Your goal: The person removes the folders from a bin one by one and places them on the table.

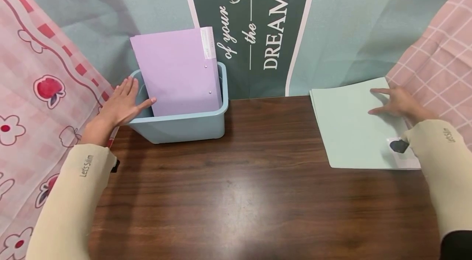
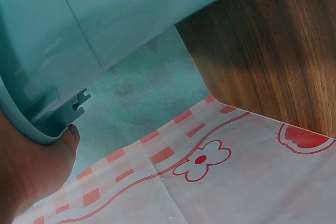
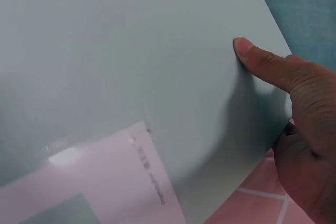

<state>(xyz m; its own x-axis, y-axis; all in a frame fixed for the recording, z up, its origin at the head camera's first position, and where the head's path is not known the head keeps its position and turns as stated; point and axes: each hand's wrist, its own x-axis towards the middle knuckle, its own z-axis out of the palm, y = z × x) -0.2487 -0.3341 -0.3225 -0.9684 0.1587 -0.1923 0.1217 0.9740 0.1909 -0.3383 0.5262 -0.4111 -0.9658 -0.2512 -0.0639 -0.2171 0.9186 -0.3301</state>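
Observation:
A light-blue plastic bin (image 1: 180,127) stands at the back left of the table, with a purple folder (image 1: 177,71) upright in it, leaning back. My left hand (image 1: 123,102) touches the bin's left rim, its fingers straight and the thumb spread over the inside. Part of that hand shows against the rim in the left wrist view. On the right lie pale green folders (image 1: 354,129), stacked, with a clear label pocket (image 3: 121,177) near one edge. My right hand (image 3: 310,108) grips them by the edge, thumb on top; its other fingers are mostly hidden behind the edge.
Dark wood tabletop (image 1: 236,194) stretches between the bin and the folders. A grey-green printed cloth (image 1: 346,26) hangs behind. Pink patterned cloth (image 1: 48,59) borders the left side, and pink checked cloth (image 1: 442,47) the right.

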